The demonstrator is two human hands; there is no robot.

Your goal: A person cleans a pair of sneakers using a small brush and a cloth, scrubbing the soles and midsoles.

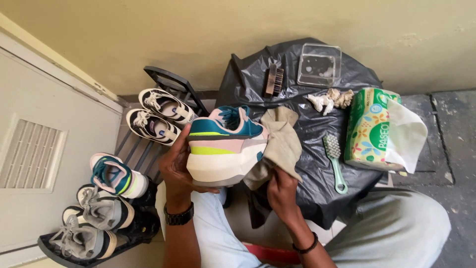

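Knees frame us; left hand (174,166) clamps sneaker (225,149) by the heel above the lap, right hand (281,191) bunches cloth (280,144) against its toe. We'd judge: brace firmly, wipe short strokes along midsole, refold cloth.

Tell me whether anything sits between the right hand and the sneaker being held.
Yes: a beige cloth. The right hand grips its lower end, and the cloth lies against the sneaker toe. The left hand holds the heel bare.
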